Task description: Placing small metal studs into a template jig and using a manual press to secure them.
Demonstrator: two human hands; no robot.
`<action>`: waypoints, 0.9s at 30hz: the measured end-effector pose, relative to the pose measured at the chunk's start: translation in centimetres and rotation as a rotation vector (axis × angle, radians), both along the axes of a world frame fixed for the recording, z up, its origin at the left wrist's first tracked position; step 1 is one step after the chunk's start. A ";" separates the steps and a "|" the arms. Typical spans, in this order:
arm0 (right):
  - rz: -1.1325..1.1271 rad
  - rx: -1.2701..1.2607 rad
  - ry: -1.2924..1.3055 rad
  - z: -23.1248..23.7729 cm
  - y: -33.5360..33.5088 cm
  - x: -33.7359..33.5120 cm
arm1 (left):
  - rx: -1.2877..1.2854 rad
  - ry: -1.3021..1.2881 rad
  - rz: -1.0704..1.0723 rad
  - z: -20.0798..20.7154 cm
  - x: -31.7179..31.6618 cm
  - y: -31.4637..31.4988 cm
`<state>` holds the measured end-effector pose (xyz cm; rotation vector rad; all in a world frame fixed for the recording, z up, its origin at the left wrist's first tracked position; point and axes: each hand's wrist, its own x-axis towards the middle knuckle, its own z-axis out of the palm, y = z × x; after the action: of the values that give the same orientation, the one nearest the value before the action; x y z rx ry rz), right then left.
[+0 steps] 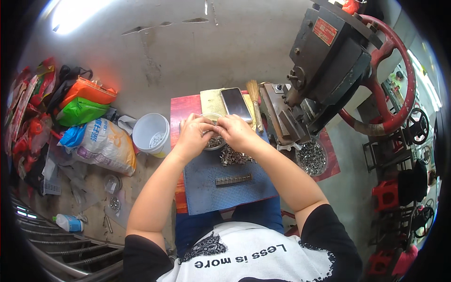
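The left hand [191,136] and the right hand [238,135] are held with fingers curled and tips brought together over a bowl [215,149] of small metal parts [214,142]; whether anything is pinched between them cannot be told. The bowl is placed at four o'clock from the left hand, eight from the right. At six o'clock from the right hand, a loose pile [231,157] is heaped on a blue mat [204,190], with a slotted metal bar [233,179] laid beyond.
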<state>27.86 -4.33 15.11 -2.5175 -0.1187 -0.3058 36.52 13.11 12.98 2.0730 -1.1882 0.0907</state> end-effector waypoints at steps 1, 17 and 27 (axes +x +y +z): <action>0.054 0.035 -0.033 0.0 0.1 0.3 | -0.003 -0.002 0.003 0.2 -0.1 0.1; -0.049 0.635 0.275 0.6 -0.2 1.8 | -0.231 0.189 0.022 2.1 -0.9 0.7; -0.109 0.709 0.138 0.8 0.6 1.3 | -0.152 -0.060 0.200 1.3 -1.6 0.2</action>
<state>29.15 -3.74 15.92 -1.8338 0.1594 -0.1739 34.96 13.28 14.32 2.0607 -0.9738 0.3295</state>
